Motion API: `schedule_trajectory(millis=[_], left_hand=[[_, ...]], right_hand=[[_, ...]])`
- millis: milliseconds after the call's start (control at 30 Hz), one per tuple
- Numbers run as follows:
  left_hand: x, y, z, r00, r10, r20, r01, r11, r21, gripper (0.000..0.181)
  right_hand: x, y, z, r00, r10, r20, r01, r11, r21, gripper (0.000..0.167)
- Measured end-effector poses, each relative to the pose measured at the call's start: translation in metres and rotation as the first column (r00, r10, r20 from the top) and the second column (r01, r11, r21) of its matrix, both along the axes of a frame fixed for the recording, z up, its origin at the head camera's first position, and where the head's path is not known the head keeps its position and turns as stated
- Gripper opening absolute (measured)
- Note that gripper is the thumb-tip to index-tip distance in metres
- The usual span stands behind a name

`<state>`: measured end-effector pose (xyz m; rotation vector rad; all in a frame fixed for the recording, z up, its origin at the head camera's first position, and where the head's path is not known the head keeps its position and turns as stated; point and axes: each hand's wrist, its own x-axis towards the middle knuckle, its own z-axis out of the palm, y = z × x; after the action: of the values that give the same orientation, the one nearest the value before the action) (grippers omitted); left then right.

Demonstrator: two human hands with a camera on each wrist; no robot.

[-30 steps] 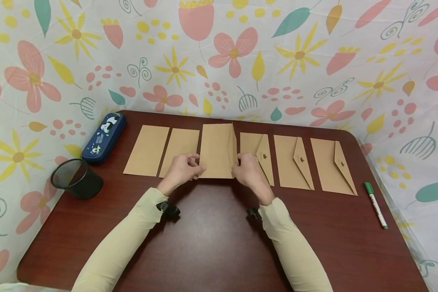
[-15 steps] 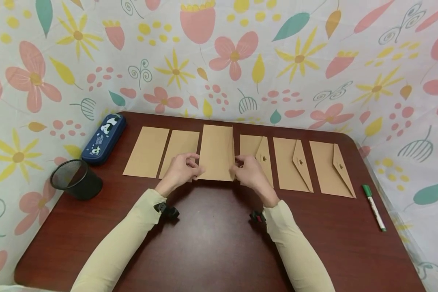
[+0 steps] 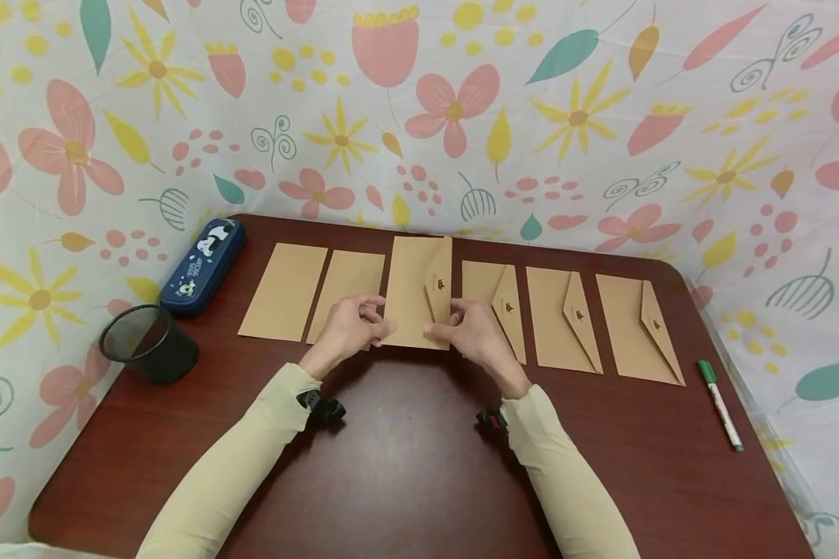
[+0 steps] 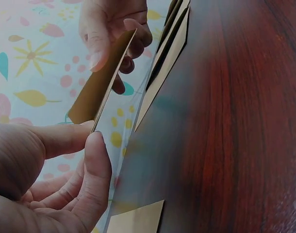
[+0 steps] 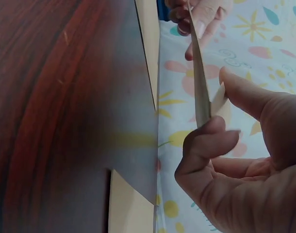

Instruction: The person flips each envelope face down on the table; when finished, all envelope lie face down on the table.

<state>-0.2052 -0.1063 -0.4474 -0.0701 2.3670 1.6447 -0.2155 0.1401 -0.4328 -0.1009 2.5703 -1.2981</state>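
A tan paper envelope (image 3: 409, 287) is held up off the table between both hands, its pointed flap (image 3: 436, 283) with a small dark crown folded over the front. My left hand (image 3: 349, 324) pinches the lower left edge between thumb and forefinger; the left wrist view shows that pinch on the thin paper (image 4: 102, 92). At the right side, my right hand (image 3: 477, 334) has its thumb on the flap and curled fingers at the envelope's edge. In the right wrist view, the thumb (image 5: 242, 94) touches the flap, which stands slightly away from the body.
Two plain envelopes (image 3: 283, 291) lie to the left, and several flap-side-up envelopes (image 3: 562, 318) lie to the right. A blue pencil case (image 3: 203, 266) and black mesh cup (image 3: 150, 343) stand at left. A green-capped marker (image 3: 720, 405) lies near the right edge, and a patterned cloth hangs behind.
The held envelope's flap has swung from standing out at the right edge to lying over the front, its crown now visible. The right thumb has moved left onto it; the left hand stays put.
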Motion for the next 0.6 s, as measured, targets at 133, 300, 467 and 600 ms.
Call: schedule_trajectory(millis=[133, 300, 467, 600], left_hand=[[-0.0006, 0.0009, -0.0005, 1.000, -0.003, 0.000, 0.003, 1.000, -0.001, 0.058], [-0.0006, 0.0012, -0.0017, 1.000, -0.005, -0.020, 0.005, 1.000, -0.015, 0.061], [-0.0010, 0.0023, -0.0030, 1.000, -0.003, -0.019, 0.002, 0.999, -0.033, 0.060], [-0.0009, 0.0050, -0.0055, 1.000, -0.014, -0.015, 0.013, 0.999, -0.030, 0.059]], right_hand=[[-0.0002, -0.0017, 0.0015, 1.000, 0.010, -0.018, -0.009, 0.998, 0.060, 0.054], [-0.0004, -0.0014, 0.0015, 0.999, 0.023, -0.031, -0.022, 0.999, 0.036, 0.057], [-0.0003, -0.0017, 0.0020, 0.998, 0.018, -0.053, -0.020, 0.999, -0.028, 0.061], [0.0013, -0.0033, 0.0048, 0.999, -0.001, -0.050, -0.003, 0.997, -0.071, 0.066]])
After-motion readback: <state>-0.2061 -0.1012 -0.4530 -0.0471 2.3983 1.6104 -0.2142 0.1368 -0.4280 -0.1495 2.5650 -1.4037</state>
